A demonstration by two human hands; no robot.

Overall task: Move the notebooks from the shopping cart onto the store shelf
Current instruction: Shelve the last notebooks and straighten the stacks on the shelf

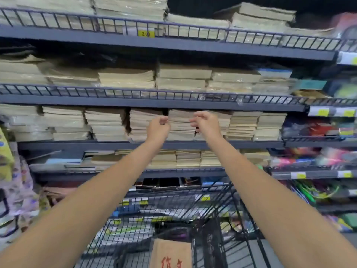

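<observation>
Both arms reach out over the black wire shopping cart [218, 192] to the third shelf [116, 145]. My left hand [158, 126] and my right hand [205, 121] hover on either side of a tall stack of beige notebooks [180, 124] on that shelf. The fingers of both hands are curled and hold nothing; whether they touch the stack is unclear. Down in the cart stands a brown notebook [171, 252] with red characters on its cover.
Grey shelves [154, 44] with wire front rails carry several stacks of beige notebooks above, beside and below. Colourful stationery [318, 159] fills the shelves to the right. Patterned bags [17, 190] hang at the left. Yellow price tags [146, 33] sit on shelf edges.
</observation>
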